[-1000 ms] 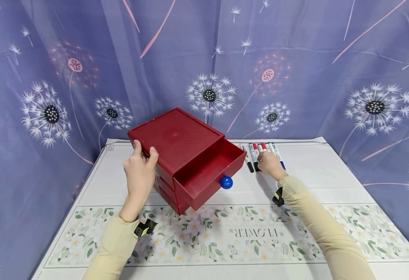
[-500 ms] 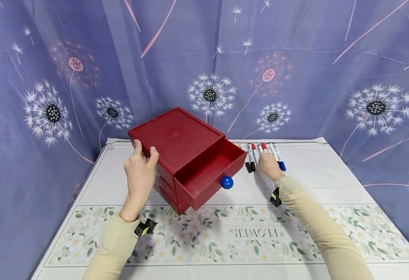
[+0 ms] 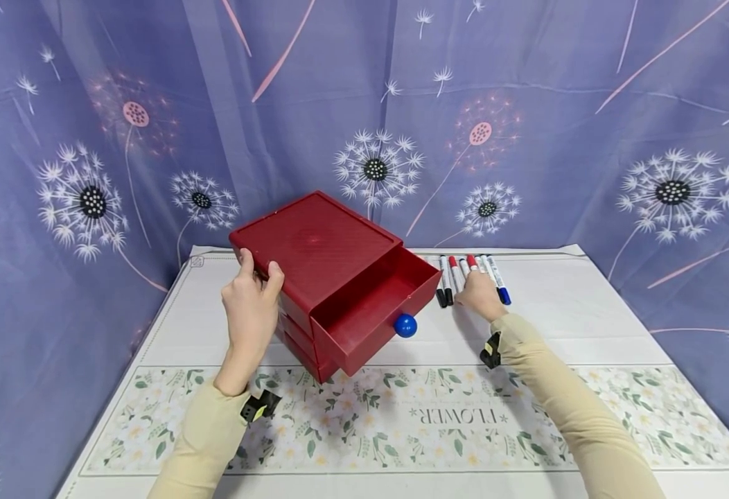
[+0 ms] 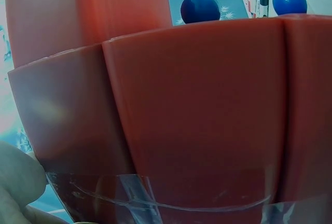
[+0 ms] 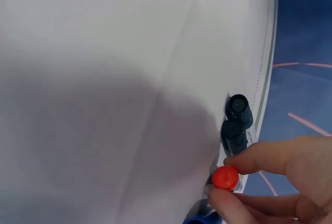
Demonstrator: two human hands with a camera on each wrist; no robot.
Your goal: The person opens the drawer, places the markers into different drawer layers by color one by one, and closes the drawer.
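- The left hand is holding the red box by its side, near the top edge.
- The top drawer is sticking out, with a blue knob on its front.
- The right hand is pinching a red-capped marker with finger and thumb.
- That marker is sitting among other markers on the table, right of the box.
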